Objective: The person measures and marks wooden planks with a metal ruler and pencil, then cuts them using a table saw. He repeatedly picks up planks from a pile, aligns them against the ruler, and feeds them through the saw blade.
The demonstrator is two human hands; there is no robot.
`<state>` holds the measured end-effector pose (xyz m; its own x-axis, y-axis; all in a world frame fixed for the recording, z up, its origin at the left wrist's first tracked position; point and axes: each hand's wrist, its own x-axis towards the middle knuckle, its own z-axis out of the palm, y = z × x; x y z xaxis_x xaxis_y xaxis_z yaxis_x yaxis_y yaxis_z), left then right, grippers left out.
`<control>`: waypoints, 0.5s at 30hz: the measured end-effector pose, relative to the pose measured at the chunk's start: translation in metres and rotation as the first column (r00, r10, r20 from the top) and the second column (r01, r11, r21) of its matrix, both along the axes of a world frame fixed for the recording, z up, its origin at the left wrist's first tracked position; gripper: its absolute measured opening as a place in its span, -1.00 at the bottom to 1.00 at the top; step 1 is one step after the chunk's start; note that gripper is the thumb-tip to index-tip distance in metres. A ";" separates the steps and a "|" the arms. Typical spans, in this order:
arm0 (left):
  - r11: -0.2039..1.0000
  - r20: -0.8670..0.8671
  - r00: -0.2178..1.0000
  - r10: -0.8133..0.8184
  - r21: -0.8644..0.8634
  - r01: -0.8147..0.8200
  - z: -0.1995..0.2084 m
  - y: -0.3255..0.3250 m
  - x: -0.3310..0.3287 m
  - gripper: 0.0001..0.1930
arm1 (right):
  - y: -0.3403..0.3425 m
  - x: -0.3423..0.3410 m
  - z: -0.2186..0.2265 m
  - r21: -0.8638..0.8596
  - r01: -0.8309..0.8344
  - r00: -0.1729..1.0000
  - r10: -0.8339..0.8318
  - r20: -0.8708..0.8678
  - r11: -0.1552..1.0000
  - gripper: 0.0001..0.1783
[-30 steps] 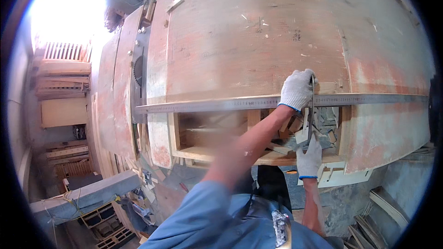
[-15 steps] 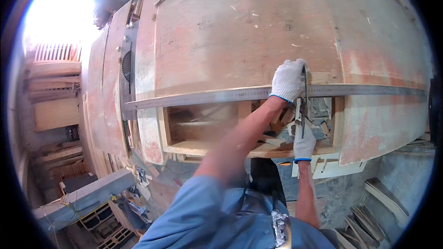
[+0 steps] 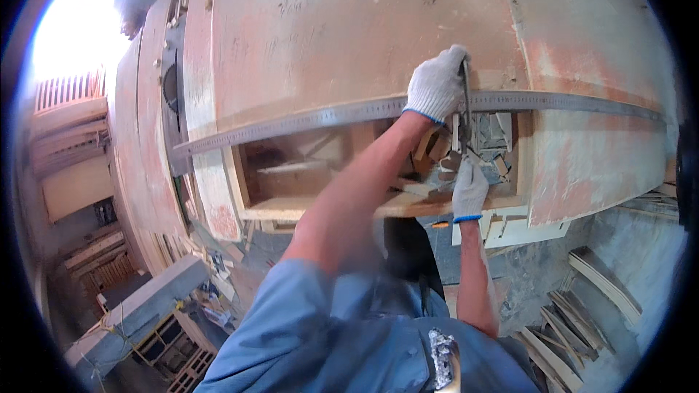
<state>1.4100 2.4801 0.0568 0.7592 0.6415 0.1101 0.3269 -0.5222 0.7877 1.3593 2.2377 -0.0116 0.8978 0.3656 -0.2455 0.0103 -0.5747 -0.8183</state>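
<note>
My left hand [image 3: 435,86], in a white knitted glove with a blue cuff, closes around the upper end of a narrow dark metal tool [image 3: 467,113]. My gloved right hand [image 3: 470,191] grips its lower end. I cannot make out the tool's exact kind. It stands crosswise to a long steel ruler [image 3: 328,114], which runs along the near edge of a large wooden board [image 3: 364,36]. Below the ruler is an open wooden frame [image 3: 313,209], with offcuts [image 3: 435,147] beneath my hands.
A circular saw blade [image 3: 171,87] rises from a slot at the left. A grey beam [image 3: 138,306] lies at the lower left. Wood strips [image 3: 571,327] are piled on the floor at the lower right. An orange-handled item [image 3: 440,225] lies just beyond my body.
The whole view has shifted, so the board, ruler and hands appear higher and slightly further left. Both hands keep their grip on the tool, near the same part of the ruler.
</note>
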 end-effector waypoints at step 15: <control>1.000 -0.024 1.000 0.002 0.023 -0.002 -0.002 0.002 -0.002 -0.78 | 0.007 0.025 0.019 0.260 0.723 -0.054 0.427 -0.903 0.640 -0.48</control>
<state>1.4081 2.4821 0.0553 0.7607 0.6403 0.1066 0.3467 -0.5396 0.7672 1.3842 2.2450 0.0071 0.0470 0.7744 -0.6309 -0.9797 0.1589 0.1221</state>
